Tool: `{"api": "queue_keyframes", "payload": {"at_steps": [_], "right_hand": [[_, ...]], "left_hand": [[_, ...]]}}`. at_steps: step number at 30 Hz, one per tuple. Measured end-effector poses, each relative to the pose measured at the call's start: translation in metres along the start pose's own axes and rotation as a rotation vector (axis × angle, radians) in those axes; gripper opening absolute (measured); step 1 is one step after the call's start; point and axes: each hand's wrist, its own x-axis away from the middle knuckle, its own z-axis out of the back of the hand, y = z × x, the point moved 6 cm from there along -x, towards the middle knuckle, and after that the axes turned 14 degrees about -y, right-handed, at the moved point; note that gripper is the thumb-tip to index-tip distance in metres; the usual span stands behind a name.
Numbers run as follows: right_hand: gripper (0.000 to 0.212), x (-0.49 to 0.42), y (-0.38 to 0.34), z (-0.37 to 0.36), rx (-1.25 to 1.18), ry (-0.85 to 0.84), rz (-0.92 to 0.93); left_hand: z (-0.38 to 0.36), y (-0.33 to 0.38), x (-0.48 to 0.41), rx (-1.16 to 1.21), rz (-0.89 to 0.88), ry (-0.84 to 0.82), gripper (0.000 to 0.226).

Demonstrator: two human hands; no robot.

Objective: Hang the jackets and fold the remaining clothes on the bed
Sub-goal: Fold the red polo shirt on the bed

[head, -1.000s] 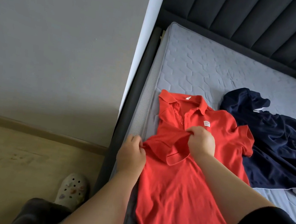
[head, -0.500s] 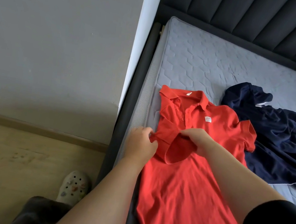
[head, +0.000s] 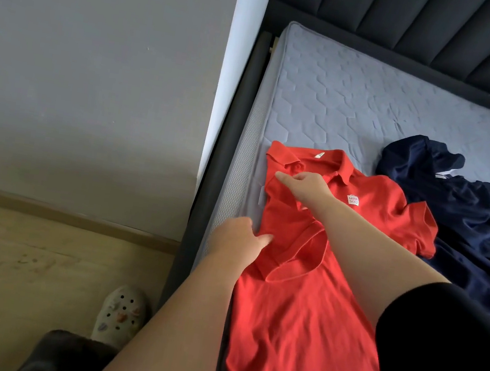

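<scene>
two garments lay on the grey quilted mattress (head: 363, 101). the red polo shirt (head: 302, 339) was spread face up along the mattress's left edge, its collar toward the dark padded headboard (head: 422, 30) and its hem running off the bottom of the view. one short sleeve was folded inward across the front, its cuff opening lying over the chest; the other sleeve lay flat, pointing out toward the navy garment (head: 471, 227). a small white label (head: 352, 200) showed on the chest.

the right hand (head: 304, 188) reached across the shirt just below the collar and pinched the folded shoulder edge between thumb and forefinger. the left hand (head: 236, 243) sat lower, at the shirt's outer edge beside the bed frame (head: 234, 126), with its thumb pressed on top of the red cloth; the other fingers were curled out of sight, seemingly under the fold, so the hand gripped the fabric there. a black sleeve (head: 450, 362) covered the upper right arm.

the navy garment lay crumpled to the right, touching the shirt's flat sleeve, with thin white trim along one edge. left of the bed stood a grey wall (head: 95, 65) above a pale wooden floor (head: 16, 261), where a white clog (head: 120, 316) with small charms was near the frame.
</scene>
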Motion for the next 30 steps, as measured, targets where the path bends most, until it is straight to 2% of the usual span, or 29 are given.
{"api": "queue_keyframes", "payload": {"at_steps": [2, 4, 6, 7, 10, 13, 14, 16, 18, 19, 20, 22, 24, 27, 30], "right_hand": [[0.037, -0.01, -0.006, 0.004, 0.028, 0.045, 0.016], [0.029, -0.014, -0.005, 0.018, -0.038, 0.178, 0.019], [0.02, -0.012, 0.007, 0.031, -0.168, 0.298, -0.058], [0.026, -0.011, 0.017, 0.03, -0.208, 0.297, -0.121], [0.041, -0.01, 0.035, 0.016, -0.223, 0.15, -0.25], [0.045, 0.001, 0.045, 0.008, -0.42, 0.051, -0.247], [0.044, 0.005, 0.049, 0.005, -0.407, -0.006, -0.247], [0.037, 0.019, 0.057, -0.002, -0.335, -0.179, -0.259], [0.023, 0.033, 0.065, -0.008, -0.339, -0.36, -0.284], [0.018, 0.036, 0.071, -0.008, -0.377, -0.39, -0.283], [0.016, 0.037, 0.078, -0.007, -0.43, -0.361, -0.286], [0.02, 0.039, 0.091, 0.001, -0.466, -0.186, -0.283], [0.031, 0.043, 0.099, 0.006, -0.282, -0.066, -0.303], [0.041, 0.052, 0.107, -0.002, -0.267, -0.072, -0.305], [0.024, 0.061, 0.111, -0.006, -0.211, -0.125, -0.249]], "left_hand": [[-0.001, -0.001, -0.003, -0.053, 0.037, -0.04, 0.041], [-0.001, -0.002, -0.004, -0.058, 0.056, -0.055, 0.034], [0.0, -0.003, -0.004, -0.036, 0.073, -0.065, 0.033], [0.001, -0.002, -0.003, -0.024, 0.077, -0.073, 0.032], [0.003, -0.002, -0.001, 0.001, 0.064, -0.091, 0.036], [0.003, -0.002, -0.001, 0.08, 0.008, -0.167, 0.032], [0.003, -0.003, -0.001, 0.134, -0.006, -0.2, 0.035], [0.003, -0.008, 0.002, 0.183, 0.001, -0.268, 0.049], [0.0, -0.014, 0.004, 0.194, 0.017, -0.314, 0.038], [0.0, -0.017, 0.006, 0.198, 0.026, -0.321, 0.03], [-0.001, -0.02, 0.008, 0.206, 0.038, -0.307, 0.024], [-0.001, -0.026, 0.011, 0.223, 0.062, -0.267, 0.021], [-0.002, -0.03, 0.012, 0.254, 0.076, -0.242, 0.02], [-0.002, -0.035, 0.018, 0.282, 0.088, -0.094, 0.012], [-0.003, -0.036, 0.027, 0.274, 0.099, 0.068, 0.02]]}}
